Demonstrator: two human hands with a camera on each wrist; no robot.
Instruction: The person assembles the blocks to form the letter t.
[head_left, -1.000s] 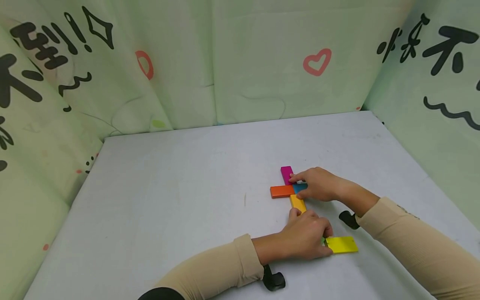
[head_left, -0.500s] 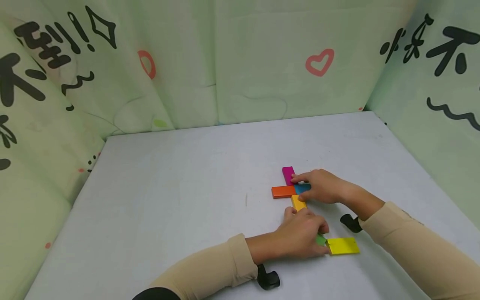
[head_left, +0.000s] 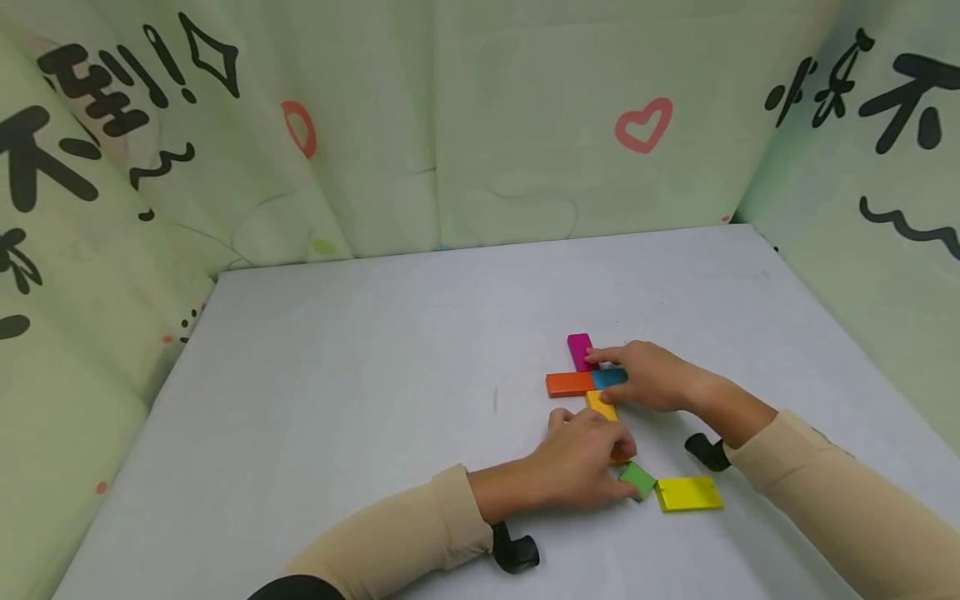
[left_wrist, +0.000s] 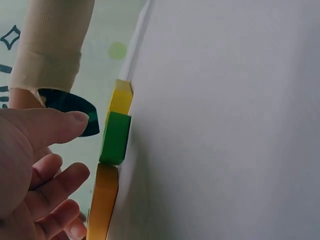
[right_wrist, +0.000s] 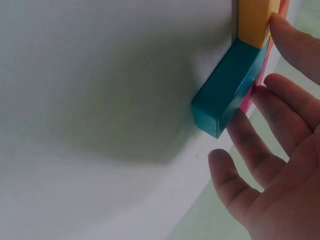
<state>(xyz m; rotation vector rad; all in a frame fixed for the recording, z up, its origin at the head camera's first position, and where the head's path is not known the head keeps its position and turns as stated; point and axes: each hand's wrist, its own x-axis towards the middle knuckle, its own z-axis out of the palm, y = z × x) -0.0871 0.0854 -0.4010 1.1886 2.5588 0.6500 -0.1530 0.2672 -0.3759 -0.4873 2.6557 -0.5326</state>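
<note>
Flat coloured blocks lie joined in a figure on the white table. A magenta block (head_left: 580, 352) tops it, with an orange block (head_left: 568, 384) and a blue block (head_left: 609, 378) side by side below. A yellow-orange block (head_left: 600, 405) runs down from them to a green block (head_left: 637, 479), and a yellow block (head_left: 689, 494) meets the green one's corner. My right hand (head_left: 657, 375) spreads over the blue block, thumb at the yellow-orange block and a fingertip at the magenta one. Beside the green block my left hand (head_left: 573, 458) has loosely bent fingers, holding nothing in the left wrist view.
The white table (head_left: 360, 358) extends far to the left and behind the blocks. A pale green curtain (head_left: 510, 125) with printed hearts and characters surrounds its back and sides. Black straps with mounts (head_left: 515, 552) sit at both wrists.
My left hand has slid left, away from the yellow block, uncovering the green block. My right hand keeps its place at the blocks. The whole head view has shifted slightly.
</note>
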